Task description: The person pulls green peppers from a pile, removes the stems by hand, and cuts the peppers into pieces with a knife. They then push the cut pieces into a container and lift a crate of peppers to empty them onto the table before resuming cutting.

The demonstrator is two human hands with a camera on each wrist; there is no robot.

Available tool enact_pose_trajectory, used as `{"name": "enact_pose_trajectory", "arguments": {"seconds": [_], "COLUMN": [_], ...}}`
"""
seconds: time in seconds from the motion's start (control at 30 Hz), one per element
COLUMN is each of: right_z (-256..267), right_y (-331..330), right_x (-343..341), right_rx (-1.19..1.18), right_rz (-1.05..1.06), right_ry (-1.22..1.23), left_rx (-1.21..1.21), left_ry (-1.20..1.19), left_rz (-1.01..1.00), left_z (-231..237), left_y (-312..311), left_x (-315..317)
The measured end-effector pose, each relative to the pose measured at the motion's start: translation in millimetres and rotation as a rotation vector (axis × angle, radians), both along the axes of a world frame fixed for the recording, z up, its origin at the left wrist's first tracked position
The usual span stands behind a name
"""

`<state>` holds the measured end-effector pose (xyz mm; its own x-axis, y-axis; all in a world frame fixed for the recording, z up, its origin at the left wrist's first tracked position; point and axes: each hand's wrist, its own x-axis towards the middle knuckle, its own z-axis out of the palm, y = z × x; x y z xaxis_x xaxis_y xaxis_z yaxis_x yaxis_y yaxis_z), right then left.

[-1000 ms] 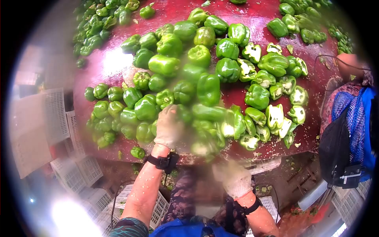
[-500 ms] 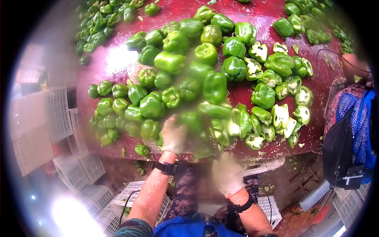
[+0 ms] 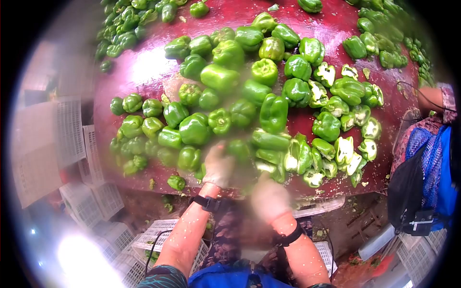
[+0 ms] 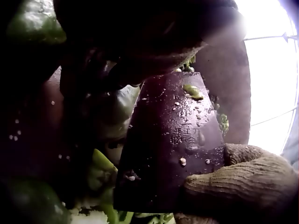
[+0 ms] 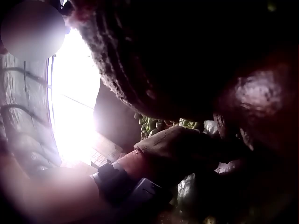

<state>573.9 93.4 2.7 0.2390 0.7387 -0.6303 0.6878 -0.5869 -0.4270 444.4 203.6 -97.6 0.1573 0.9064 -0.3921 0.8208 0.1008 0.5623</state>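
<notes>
My left hand, in a pale knit glove, is at the table's near edge and grips a green bell pepper blurred by the smudged lens. My gloved right hand is just to its right, near the edge. In the left wrist view the right hand holds a broad-bladed knife, its dark flat face stamped with characters and dotted with seeds. Behind the blade shows a pale green pepper. The right wrist view is mostly dark, with the left hand across its middle.
Whole green peppers cover the red table; cut halves lie to the right. More peppers are heaped at the far side. White crates stand at left. Another person's arm and a blue mesh bag are at right.
My right hand has moved up and left, closer to the left hand. The left hand has drawn slightly back toward the table edge with the pepper. The head view has shifted a little.
</notes>
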Motion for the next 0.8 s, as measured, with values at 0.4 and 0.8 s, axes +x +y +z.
{"name": "enact_pose_trajectory", "arguments": {"seconds": [0.4,0.8], "right_z": [-89,-12], "right_y": [2,-55], "right_x": [-47,32], "right_rx": [0.027,0.343], "right_rz": [0.044,0.076], "right_ry": [-0.081,-0.172], "left_rx": [-0.027,0.523], "left_ry": [-0.159,-0.156], "left_rz": [0.009,-0.272], "left_z": [-21,49], "left_y": [-5,23], "left_x": [-16,23]}}
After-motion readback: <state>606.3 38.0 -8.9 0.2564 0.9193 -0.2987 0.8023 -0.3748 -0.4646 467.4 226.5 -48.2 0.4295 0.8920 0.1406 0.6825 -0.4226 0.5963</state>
